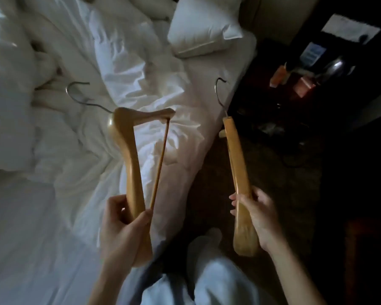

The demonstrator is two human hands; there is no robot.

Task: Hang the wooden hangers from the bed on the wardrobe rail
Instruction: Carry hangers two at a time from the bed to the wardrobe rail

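Observation:
My left hand (pixel 124 230) grips one end of a wooden hanger (pixel 128 150) above the bed (pixel 75 139). Its metal hook points away toward the rumpled white sheets, and its crossbar shows on the right side. In my right hand (pixel 259 213) is a second wooden hanger (pixel 237 159), held near its lower end. It is seen edge-on over the bed's right edge, with its metal hook pointing away from me. No wardrobe rail is in view.
A white pillow (pixel 202 29) lies at the head of the bed. To the right stands a dark side table (pixel 317 69) with a kettle, papers and small packets. Dark carpet (pixel 209 168) runs beside the bed. My legs in pale trousers (pixel 209 280) show below.

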